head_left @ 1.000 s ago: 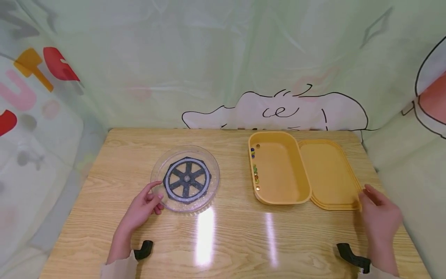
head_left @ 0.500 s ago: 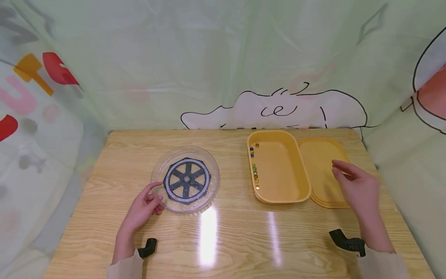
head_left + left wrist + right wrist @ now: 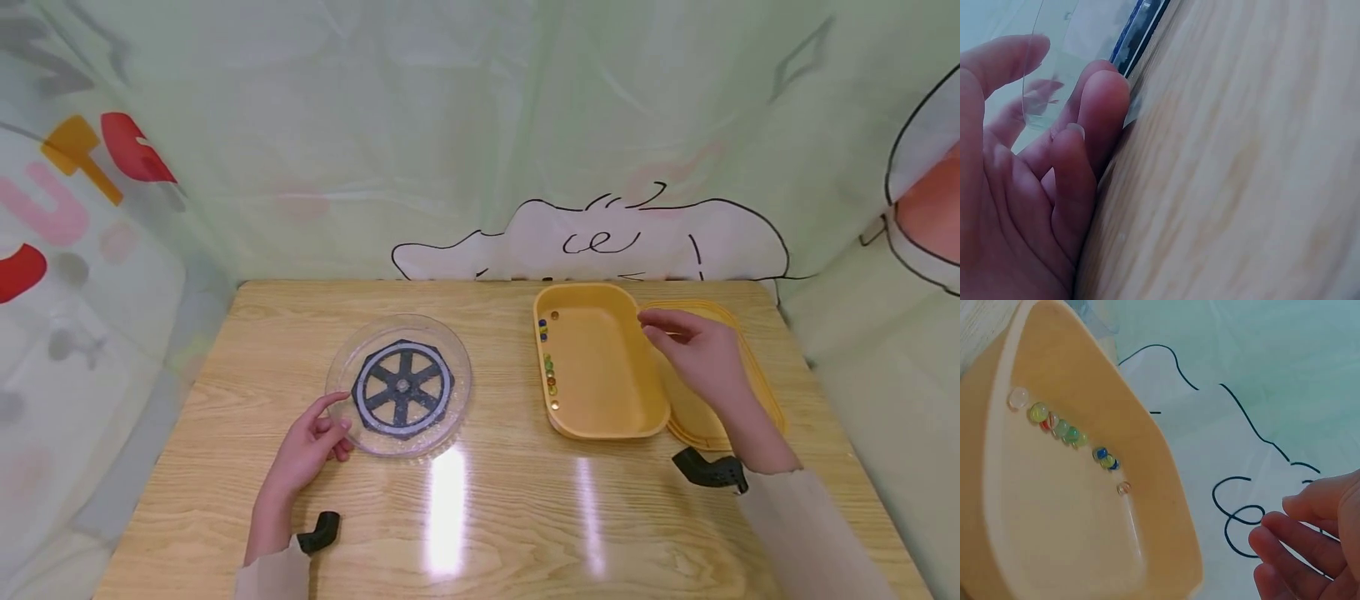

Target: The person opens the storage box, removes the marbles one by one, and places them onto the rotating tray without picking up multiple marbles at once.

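Observation:
My left hand (image 3: pixel 303 450) holds the near left rim of a clear round dish (image 3: pixel 461 362), one finger reaching over the edge. In the left wrist view its clear wall (image 3: pixel 1054 115) passes between my fingers, with the lower ones close to the table. A dark wheel-shaped piece (image 3: pixel 402 385) with spokes shows at the dish's middle. My right hand (image 3: pixel 701 354) is over the tub's right rim, fingers loosely bent, nothing visible in them. The yellow tub (image 3: pixel 603 367) has several glass marbles (image 3: pixel 550 367) lined along its left wall; the right wrist view shows these marbles (image 3: pixel 1072 434) closely.
A yellow lid (image 3: pixel 693 412) lies flat against the tub's right side, partly under my right arm. The wooden table (image 3: pixel 510 517) ends at the back against a pale green curtain (image 3: pixel 420 150) with a cartoon drawing.
My right hand has moved left and away from me, from the lid's right edge across the lid to the tub's rim. My left hand stays at the dish.

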Action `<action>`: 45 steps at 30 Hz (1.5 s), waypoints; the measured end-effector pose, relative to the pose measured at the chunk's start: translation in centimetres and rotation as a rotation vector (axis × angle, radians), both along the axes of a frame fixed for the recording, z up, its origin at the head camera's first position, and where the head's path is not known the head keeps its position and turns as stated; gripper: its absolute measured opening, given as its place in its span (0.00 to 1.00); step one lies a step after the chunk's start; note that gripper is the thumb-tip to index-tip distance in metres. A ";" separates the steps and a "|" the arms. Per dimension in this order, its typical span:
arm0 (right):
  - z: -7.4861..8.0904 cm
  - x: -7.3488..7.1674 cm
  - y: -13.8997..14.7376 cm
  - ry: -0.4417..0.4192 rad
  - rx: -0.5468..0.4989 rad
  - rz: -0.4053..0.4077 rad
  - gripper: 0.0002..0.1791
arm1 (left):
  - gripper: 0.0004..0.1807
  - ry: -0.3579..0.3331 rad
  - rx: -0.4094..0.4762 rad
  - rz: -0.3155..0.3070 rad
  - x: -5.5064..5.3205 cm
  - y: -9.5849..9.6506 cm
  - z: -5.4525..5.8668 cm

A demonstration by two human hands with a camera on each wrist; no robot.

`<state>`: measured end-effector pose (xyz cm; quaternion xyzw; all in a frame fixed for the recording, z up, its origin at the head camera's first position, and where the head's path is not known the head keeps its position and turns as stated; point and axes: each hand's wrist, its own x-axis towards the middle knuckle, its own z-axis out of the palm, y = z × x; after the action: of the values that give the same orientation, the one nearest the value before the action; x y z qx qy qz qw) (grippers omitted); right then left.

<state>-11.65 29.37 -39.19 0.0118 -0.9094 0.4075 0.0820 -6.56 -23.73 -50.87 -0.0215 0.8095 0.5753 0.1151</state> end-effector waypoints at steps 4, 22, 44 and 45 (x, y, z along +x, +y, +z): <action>-0.1 -1.7 -0.8 -0.064 -0.099 0.105 0.17 | 0.24 0.010 0.023 0.000 0.1 0.0 -0.1; -3.3 -9.0 -4.2 -0.180 -0.195 0.228 0.16 | 0.26 0.089 0.102 -0.005 -0.1 -0.4 -0.2; -7.8 -12.1 -4.9 -0.301 -0.059 0.339 0.19 | 0.27 0.095 0.141 -0.017 0.0 -0.3 -0.2; -7.9 -12.1 -4.9 -0.302 -0.053 0.339 0.19 | 0.27 0.093 0.142 -0.017 0.0 -0.2 -0.2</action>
<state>-23.74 24.47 -47.05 0.1013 -0.8854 0.4362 -0.1247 -6.60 -23.98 -51.03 0.0205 0.7712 0.6308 0.0834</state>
